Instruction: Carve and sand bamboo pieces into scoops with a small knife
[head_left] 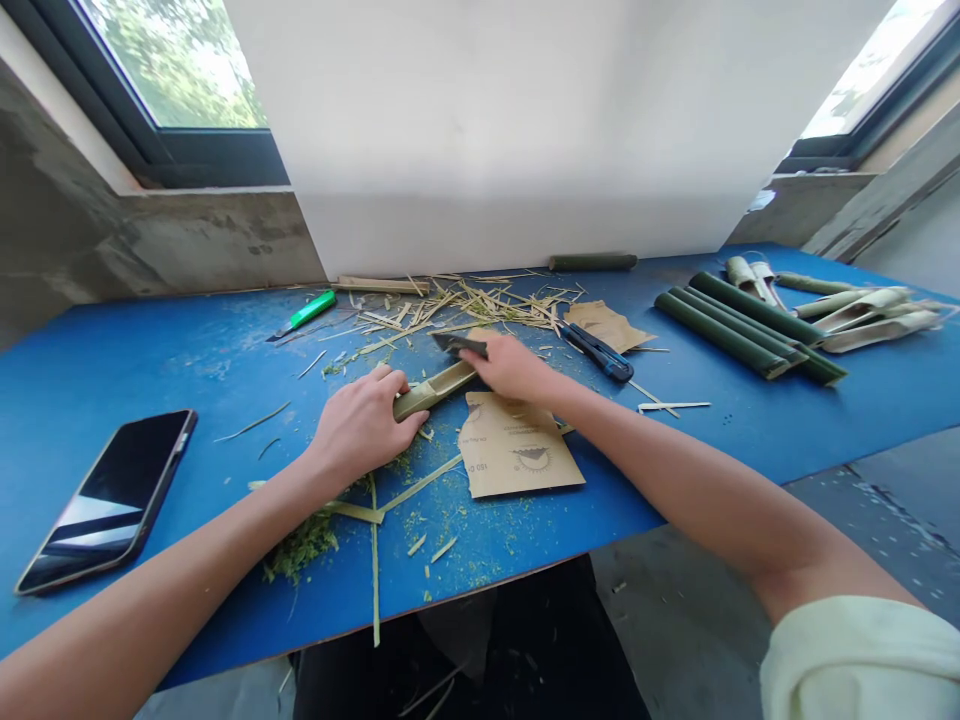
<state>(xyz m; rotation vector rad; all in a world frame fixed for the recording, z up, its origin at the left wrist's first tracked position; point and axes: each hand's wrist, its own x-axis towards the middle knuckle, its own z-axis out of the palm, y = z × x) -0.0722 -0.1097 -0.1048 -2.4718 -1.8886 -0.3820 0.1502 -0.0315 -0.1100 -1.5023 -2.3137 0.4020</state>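
My left hand (367, 422) is closed around the near end of a split bamboo piece (448, 383), which lies slanted just over the table with its hollow side up. My right hand (517, 366) is at the far end of that piece, fingers pinching a dark folded piece of sandpaper (454, 343). The fingers hide part of both the sandpaper and the bamboo tip. Below my right hand lies a brown sheet of sandpaper (525, 455), printed back up. Fine green dust and shavings (304, 545) are scattered near my left wrist.
On the blue table (247, 250) lie a phone (109, 500), a green utility knife (311, 310) and a black-blue utility knife (598, 352). Bamboo strips (480, 300) pile up at the back. Green bamboo tubes (739, 330) and carved bamboo pieces (874, 315) lie on the right.
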